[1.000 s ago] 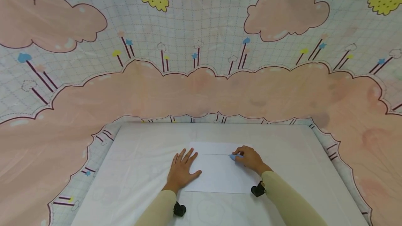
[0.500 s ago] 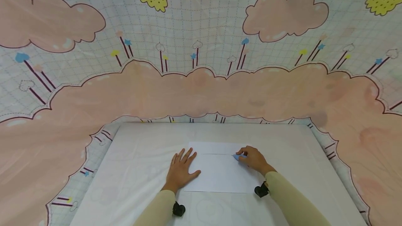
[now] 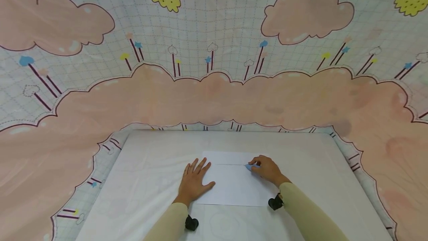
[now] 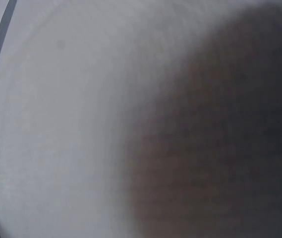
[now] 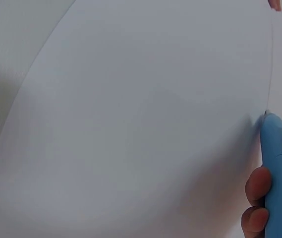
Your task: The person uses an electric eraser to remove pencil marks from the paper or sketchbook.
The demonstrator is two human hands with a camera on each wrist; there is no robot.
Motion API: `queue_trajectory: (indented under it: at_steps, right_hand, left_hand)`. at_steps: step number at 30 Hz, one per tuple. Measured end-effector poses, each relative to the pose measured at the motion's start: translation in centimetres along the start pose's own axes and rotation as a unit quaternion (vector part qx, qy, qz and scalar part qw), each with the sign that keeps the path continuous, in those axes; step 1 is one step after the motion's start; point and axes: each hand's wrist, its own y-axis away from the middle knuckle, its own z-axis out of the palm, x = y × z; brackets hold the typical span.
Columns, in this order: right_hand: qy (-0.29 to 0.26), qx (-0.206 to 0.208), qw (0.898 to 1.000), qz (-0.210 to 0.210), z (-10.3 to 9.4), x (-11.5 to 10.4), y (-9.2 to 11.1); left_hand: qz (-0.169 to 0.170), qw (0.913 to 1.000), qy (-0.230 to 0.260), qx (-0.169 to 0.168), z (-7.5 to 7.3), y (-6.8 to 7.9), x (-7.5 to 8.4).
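A white sheet of paper lies on the table. My left hand rests flat over its left edge, fingers spread and thumb on the sheet. Toward the upper right of the sheet, my right hand grips a thick blue pen-shaped tool. The tool's small tip stands at the end of a thin straight line, which runs across the upper part of the paper. Curled fingers show along the blue barrel in the right wrist view. A dark blurred shape covers much of the left wrist view.
A white cloth covers the table beneath the paper. Behind it hangs a curtain printed with pink clouds and grid lines. Black heart-shaped pieces sit at the left wrist and right wrist.
My right hand with the blue tool shifted slightly right along the line, then came back left. The left hand has stayed in place on the paper.
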Motion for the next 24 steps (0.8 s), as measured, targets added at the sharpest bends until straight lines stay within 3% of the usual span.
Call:
queue_trajectory:
  at_steps: [24]
  right_hand:
    - [-0.002,0.015,1.000,-0.007,0.39,-0.11,-0.25]
  left_hand:
    - [-0.005,0.9998,0.011,-0.014,-0.06,-0.01,-0.08]
